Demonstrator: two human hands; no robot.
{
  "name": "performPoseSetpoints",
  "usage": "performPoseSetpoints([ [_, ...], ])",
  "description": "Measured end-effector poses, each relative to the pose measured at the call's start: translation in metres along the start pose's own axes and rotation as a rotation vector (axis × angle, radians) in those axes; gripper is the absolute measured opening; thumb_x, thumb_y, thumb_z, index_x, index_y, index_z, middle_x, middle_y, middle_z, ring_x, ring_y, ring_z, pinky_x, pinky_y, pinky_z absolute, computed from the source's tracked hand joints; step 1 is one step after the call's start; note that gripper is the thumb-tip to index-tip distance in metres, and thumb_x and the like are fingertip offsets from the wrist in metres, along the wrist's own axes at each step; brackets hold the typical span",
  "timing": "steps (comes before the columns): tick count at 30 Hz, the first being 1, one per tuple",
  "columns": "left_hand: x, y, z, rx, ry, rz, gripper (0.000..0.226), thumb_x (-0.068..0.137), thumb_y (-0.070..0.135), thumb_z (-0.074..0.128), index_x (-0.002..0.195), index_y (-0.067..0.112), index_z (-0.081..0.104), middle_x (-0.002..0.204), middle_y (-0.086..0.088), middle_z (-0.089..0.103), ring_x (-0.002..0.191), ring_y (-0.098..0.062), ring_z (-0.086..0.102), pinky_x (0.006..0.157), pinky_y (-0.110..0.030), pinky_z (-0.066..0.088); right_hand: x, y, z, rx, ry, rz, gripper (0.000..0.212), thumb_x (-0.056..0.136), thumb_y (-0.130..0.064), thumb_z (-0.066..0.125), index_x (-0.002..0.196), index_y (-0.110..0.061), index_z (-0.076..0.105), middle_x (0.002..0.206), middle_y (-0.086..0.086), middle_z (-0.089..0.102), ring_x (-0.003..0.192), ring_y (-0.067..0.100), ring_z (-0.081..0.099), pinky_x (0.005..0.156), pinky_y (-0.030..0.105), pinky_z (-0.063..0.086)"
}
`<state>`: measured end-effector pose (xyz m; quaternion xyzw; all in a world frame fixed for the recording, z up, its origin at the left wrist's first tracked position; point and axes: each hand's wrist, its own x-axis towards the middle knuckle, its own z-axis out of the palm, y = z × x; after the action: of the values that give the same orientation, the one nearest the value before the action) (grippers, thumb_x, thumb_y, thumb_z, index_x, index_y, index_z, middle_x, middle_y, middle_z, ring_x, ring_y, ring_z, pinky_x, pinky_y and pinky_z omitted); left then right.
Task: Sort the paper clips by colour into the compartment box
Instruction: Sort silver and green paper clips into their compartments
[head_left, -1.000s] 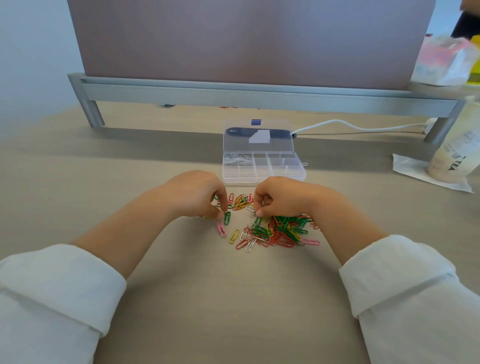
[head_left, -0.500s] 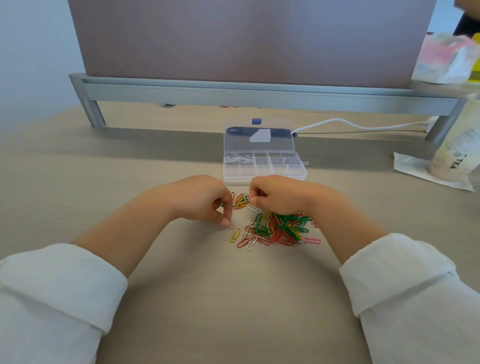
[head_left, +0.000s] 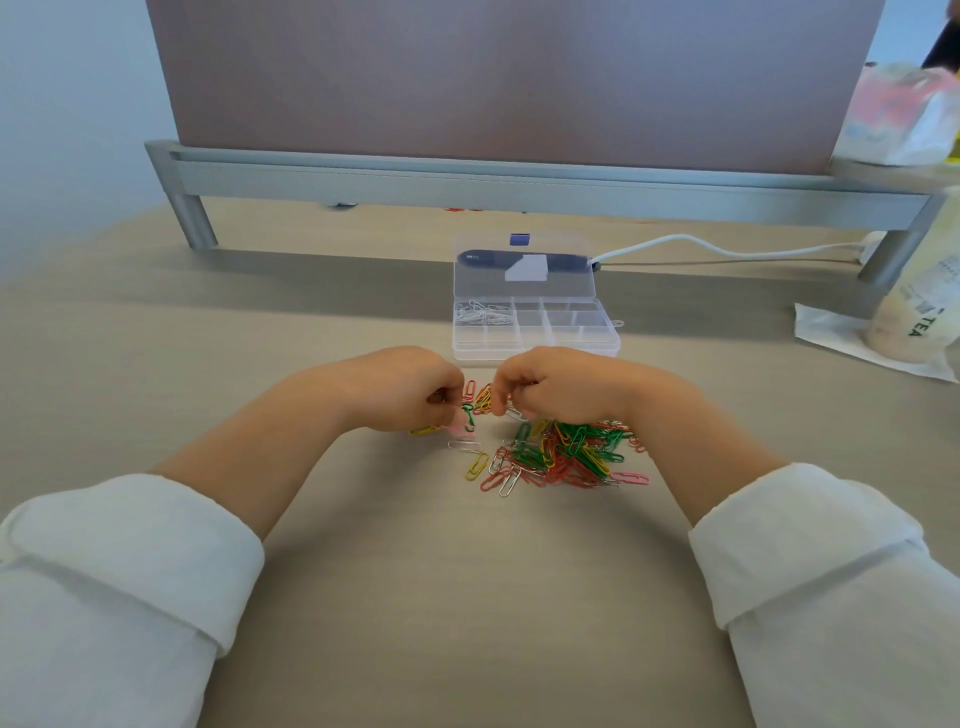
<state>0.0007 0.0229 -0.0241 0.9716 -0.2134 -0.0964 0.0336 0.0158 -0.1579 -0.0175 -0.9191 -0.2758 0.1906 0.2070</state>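
Centrally, the loose paper clips (head_left: 566, 452) lie in a mixed heap of green, red, yellow, pink and white on the tabletop (head_left: 415, 597), just in front of the compartment box (head_left: 535, 349). A few strays lie apart at the heap's left edge.

The box is open, with its clear lid (head_left: 524, 291) raised at the back. White clips (head_left: 480, 313) occupy the rear-left compartment. The other compartments show no coloured clips.

The left hand (head_left: 410, 389) has its fingers curled, and the fingertips pinch a green clip (head_left: 469, 415). A pink clip (head_left: 458, 429) lies just below it, touching or nearly so. The right hand (head_left: 556, 384) is curled over the heap's rear-left edge with fingertips down among the clips. Whether it holds one cannot be told.

White rolled sleeves (head_left: 130, 561) cover both forearms. Behind the box a white cable (head_left: 675, 241) runs right under a grey metal rail (head_left: 467, 182). At far right a cup (head_left: 914, 312) marked TEA stands on a napkin (head_left: 826, 332).
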Motion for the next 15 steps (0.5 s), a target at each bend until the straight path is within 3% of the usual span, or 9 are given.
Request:
performPoseSetpoints([
  [3,-0.0002,0.0001,0.0012,0.005,-0.014,-0.017,0.016,0.094,0.029,0.049,0.081,0.019,0.047,0.066,0.011,0.045,0.069,-0.017,0.043,0.052,-0.016,0.028,-0.0005,-0.0018,0.0006,0.050,0.005,0.009,0.029,0.087,-0.002,0.035,0.077,-0.021,0.054,0.067,-0.007,0.047,0.065,0.010,0.044,0.064,0.027,0.037],
  [7,-0.0001,0.0021,-0.0011,-0.091,0.023,-0.027,0.016,0.097,0.027,0.040,0.086,0.016,0.044,0.082,0.002,0.054,0.073,-0.018,0.048,0.058,-0.018,0.033,-0.0008,-0.0005,0.0000,0.026,0.024,0.007,0.029,0.091,-0.019,0.044,0.062,-0.019,0.044,0.066,-0.006,0.042,0.064,0.013,0.040,0.062,0.026,0.033],
  [9,-0.0006,0.0028,-0.0012,-0.177,0.049,-0.021,0.016,0.098,0.023,0.039,0.084,0.017,0.043,0.081,0.005,0.056,0.074,-0.016,0.050,0.060,-0.020,0.038,-0.0033,0.0011,-0.0006,-0.029,0.009,-0.020,0.028,0.088,-0.029,0.058,0.064,-0.019,0.049,0.060,-0.008,0.042,0.058,0.009,0.039,0.059,0.023,0.032],
  [12,-0.0007,0.0049,-0.0012,-0.320,0.095,-0.002,0.017,0.096,0.016,0.044,0.082,0.025,0.043,0.073,0.011,0.057,0.074,-0.015,0.052,0.061,-0.022,0.041,-0.0073,0.0026,-0.0024,-0.059,-0.040,-0.062,0.007,0.080,-0.025,0.070,0.076,-0.023,0.064,0.048,-0.016,0.049,0.049,-0.006,0.046,0.055,0.017,0.028],
  [15,-0.0008,0.0079,-0.0019,-0.383,0.060,0.015,0.020,0.097,0.013,0.040,0.105,0.029,0.049,0.072,0.011,0.055,0.070,-0.009,0.049,0.060,-0.017,0.040,-0.0077,0.0007,-0.0020,-0.083,-0.041,-0.098,0.004,0.079,-0.023,0.072,0.082,-0.024,0.069,0.051,-0.010,0.039,0.045,-0.010,0.043,0.050,0.014,0.027],
])
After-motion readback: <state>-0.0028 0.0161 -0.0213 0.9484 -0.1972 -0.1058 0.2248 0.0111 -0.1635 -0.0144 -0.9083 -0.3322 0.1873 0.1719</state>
